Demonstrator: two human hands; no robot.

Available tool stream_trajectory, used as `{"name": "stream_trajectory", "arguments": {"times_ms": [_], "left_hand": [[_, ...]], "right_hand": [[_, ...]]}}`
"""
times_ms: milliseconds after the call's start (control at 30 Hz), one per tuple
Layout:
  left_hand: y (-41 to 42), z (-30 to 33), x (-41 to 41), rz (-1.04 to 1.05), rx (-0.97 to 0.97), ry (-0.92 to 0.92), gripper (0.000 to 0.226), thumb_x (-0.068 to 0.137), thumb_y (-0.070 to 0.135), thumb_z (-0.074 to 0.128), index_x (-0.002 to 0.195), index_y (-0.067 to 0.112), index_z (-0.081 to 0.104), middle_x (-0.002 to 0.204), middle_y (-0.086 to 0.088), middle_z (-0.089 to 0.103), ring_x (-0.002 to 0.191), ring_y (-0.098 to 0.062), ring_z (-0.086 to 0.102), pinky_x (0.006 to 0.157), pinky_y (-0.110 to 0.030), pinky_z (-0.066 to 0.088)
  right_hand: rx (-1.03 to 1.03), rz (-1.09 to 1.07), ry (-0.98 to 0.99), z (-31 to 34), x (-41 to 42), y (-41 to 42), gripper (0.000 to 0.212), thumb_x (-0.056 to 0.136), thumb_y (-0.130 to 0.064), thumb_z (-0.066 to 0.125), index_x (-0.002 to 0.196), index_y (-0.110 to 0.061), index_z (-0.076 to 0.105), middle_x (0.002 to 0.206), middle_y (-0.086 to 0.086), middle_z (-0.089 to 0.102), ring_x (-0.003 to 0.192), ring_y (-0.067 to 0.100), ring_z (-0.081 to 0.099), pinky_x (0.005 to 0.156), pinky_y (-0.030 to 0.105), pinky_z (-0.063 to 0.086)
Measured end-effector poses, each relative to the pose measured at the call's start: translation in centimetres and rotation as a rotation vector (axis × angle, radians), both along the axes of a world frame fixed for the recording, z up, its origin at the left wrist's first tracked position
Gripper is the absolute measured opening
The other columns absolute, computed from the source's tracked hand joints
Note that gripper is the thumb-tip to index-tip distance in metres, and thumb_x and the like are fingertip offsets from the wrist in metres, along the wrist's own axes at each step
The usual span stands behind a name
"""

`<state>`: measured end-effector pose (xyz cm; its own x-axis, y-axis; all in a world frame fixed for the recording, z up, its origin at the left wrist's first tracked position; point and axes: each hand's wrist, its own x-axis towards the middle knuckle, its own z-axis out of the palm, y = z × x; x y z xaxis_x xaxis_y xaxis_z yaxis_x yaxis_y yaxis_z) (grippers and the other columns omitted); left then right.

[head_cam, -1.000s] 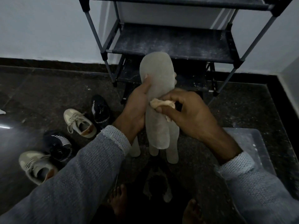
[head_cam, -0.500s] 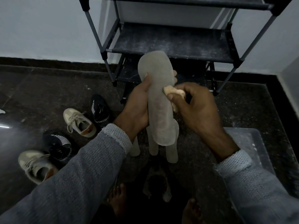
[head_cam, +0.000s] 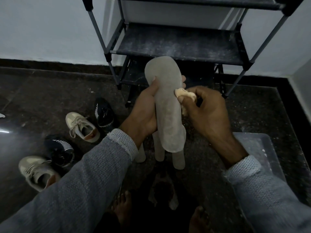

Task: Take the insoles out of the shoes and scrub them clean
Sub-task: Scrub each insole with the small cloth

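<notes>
A: Is the left of the floor (head_cam: pixel 42 91) passable?

B: Only partly. Two beige sneakers (head_cam: pixel 82 127) and two black sneakers (head_cam: pixel 103 113) are scattered there; the far-left strip by the wall lies bare.

A: Straight ahead?

B: The shoe rack (head_cam: pixel 178 46) blocks it. Three insoles (head_cam: pixel 179 159) lie on the floor under the hands.

A: Right side?

B: A clear plastic lid (head_cam: pixel 262 148) lies near the right edge; dark floor beyond it is open.

The left hand (head_cam: pixel 144 113) hides the insole's (head_cam: pixel 166 105) 9 o'clock edge, and the insole covers most of its fingers. The cloth (head_cam: pixel 185 95) is mostly buried in the right hand (head_cam: pixel 207 115). Three more insoles (head_cam: pixel 178 160) lie half-hidden below. The rack (head_cam: pixel 181 42) is cropped at 12 o'clock.
</notes>
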<state>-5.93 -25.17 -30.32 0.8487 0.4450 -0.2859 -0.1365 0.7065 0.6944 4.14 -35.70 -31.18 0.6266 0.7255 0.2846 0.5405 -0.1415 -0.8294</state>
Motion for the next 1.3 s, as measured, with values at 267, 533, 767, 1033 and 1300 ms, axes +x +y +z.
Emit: {"name": "stream_trajectory", "arguments": {"times_ms": [267,533,767,1033,1300], "left_hand": [[0.0,-0.3,-0.1,-0.008,-0.048,0.009,0.062,0.103,0.047,0.020,0.143,0.002,0.039,0.144,-0.015,0.046,0.123,-0.028,0.052,0.097,-0.037,0.050],[-0.1,-0.3,0.0,0.055,-0.019,0.080,0.058,0.103,0.045,0.025,0.136,0.003,0.048,0.132,-0.014,0.057,0.110,-0.024,0.061,0.092,-0.034,0.054],[-1.0,0.1,0.3,0.035,-0.027,0.092,0.061,0.102,0.047,0.021,0.135,0.003,0.047,0.117,-0.014,0.062,0.096,-0.023,0.064,0.084,-0.034,0.056],[-0.9,0.2,0.2,0.057,-0.020,0.099,0.063,0.102,0.047,0.022,0.140,0.002,0.042,0.121,-0.013,0.060,0.100,-0.023,0.063,0.082,-0.033,0.057],[-0.9,-0.2,0.3,0.095,-0.016,0.110,0.058,0.103,0.045,0.027,0.137,0.002,0.048,0.117,-0.011,0.064,0.092,-0.020,0.068,0.072,-0.030,0.059]], "right_hand": [[-0.074,0.176,0.057,0.4,-1.1,0.3,0.014,0.088,-0.025,0.068,0.083,-0.012,0.071,0.075,-0.003,0.068,0.069,0.010,0.064,0.064,0.036,0.053],[-0.144,0.337,0.063,0.7,-2.1,0.3,0.005,0.087,-0.019,0.069,0.089,-0.016,0.072,0.078,-0.009,0.068,0.072,0.002,0.063,0.061,0.011,0.047],[-0.026,-0.004,0.049,0.2,-1.0,0.6,0.017,0.090,-0.025,0.066,0.082,-0.012,0.070,0.070,-0.003,0.066,0.065,0.010,0.062,0.061,0.031,0.052],[-0.071,0.111,0.127,0.7,-2.1,0.9,0.013,0.088,-0.023,0.068,0.082,-0.012,0.071,0.070,-0.002,0.069,0.065,0.008,0.064,0.064,0.031,0.053],[-0.111,0.223,0.158,0.9,-2.8,1.0,0.013,0.089,-0.019,0.067,0.084,-0.008,0.071,0.073,0.002,0.070,0.067,0.009,0.064,0.062,0.028,0.052]]}}
